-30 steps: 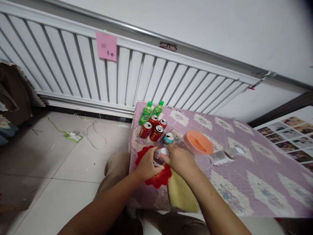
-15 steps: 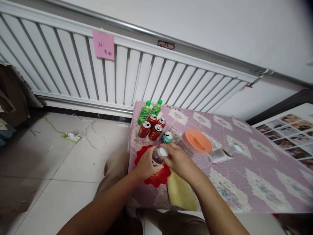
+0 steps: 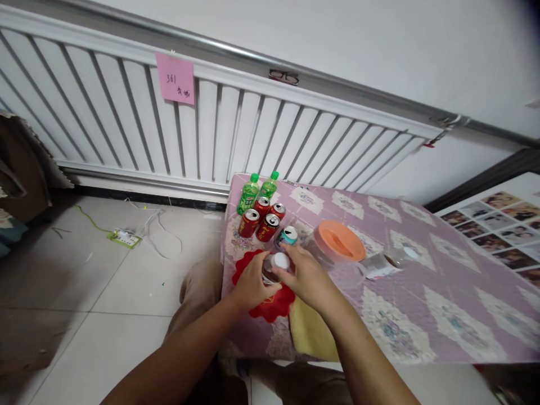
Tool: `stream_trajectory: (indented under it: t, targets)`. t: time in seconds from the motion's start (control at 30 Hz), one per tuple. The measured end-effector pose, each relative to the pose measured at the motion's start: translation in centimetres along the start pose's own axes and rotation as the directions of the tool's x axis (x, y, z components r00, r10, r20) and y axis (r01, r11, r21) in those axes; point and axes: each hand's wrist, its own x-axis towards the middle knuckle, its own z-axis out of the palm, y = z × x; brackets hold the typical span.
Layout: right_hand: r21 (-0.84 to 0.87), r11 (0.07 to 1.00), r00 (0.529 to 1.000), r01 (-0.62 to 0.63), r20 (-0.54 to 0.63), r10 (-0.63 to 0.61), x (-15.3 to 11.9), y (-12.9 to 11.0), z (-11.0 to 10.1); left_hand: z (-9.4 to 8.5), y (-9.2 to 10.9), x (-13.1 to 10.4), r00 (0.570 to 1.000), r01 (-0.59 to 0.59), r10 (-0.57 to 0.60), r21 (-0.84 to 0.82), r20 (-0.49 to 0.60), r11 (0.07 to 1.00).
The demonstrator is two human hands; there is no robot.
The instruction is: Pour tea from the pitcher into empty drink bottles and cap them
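Note:
A clear bottle with a white cap (image 3: pixel 280 261) and dark contents stands upright over a scalloped red mat (image 3: pixel 270 311). My left hand (image 3: pixel 252 284) is wrapped round its body from the left. On the other side, my right hand (image 3: pixel 304 274) has its thumb and fingers spread around the cap; the thumb lies at the cap's near edge, and whether it touches is unclear. Just beyond the fingers stands a teal-and-white can (image 3: pixel 287 236). A folded yellow cloth (image 3: pixel 312 332) lies below my right forearm, partly hidden by it.
Several red cans (image 3: pixel 267 227) and two green bottles (image 3: pixel 248 196) stand at the table's back left. Right of my hands is a clear container with an orange lid (image 3: pixel 340 242); beyond it a bottle (image 3: pixel 386 264) lies on its side. A radiator (image 3: pixel 228 129) lines the wall.
The fingers of my right hand have spread slightly apart around the white cap, showing more of it. My left hand keeps its hold on the bottle. The view has shifted slightly.

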Motion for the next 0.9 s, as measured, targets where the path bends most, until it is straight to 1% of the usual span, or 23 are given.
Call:
stream_trajectory:
  t: [0.1,0.27,0.37,0.53,0.67,0.73,0.8,0.9]
  targets:
    - [0.026,1.0,1.0,0.003,-0.024,-0.002,-0.1,0.5,0.4,0.1,0.0,0.0,1.0,0.004,-0.003,0.016,-0.008,1.0]
    - [0.045,0.997,0.984,-0.055,-0.165,0.062,-0.5,0.5,2.0,0.1,-0.1,0.0,1.0,-0.018,0.018,0.014,-0.014,1.0]
    - [0.072,0.993,0.972,-0.089,-0.213,0.103,-0.7,0.6,2.8,0.1,-0.2,0.1,1.0,-0.024,0.024,-0.01,-0.017,1.0]
    - [0.164,0.986,0.96,-0.032,-0.269,0.076,-0.9,1.1,3.5,0.3,-0.4,0.0,0.999,-0.033,0.032,-0.017,-0.019,0.999]
    - [0.254,0.967,0.94,-0.011,-0.326,0.096,-1.2,0.9,4.0,0.4,-0.5,-0.2,0.998,-0.058,0.058,-0.006,-0.039,0.998]
    - [0.322,0.947,0.921,0.015,-0.373,0.112,-2.0,1.0,4.4,0.4,-0.5,-0.2,0.997,-0.065,0.065,0.002,-0.04,0.998]
    - [0.39,0.921,0.887,0.005,-0.427,0.176,-3.4,1.6,5.1,0.4,-0.4,-0.2,0.998,-0.052,0.053,0.008,-0.033,0.999]
    - [0.473,0.872,0.806,-0.123,-0.465,0.366,-6.4,3.7,7.2,0.3,-0.1,-0.3,1.0,-0.017,0.018,0.024,-0.025,1.0]
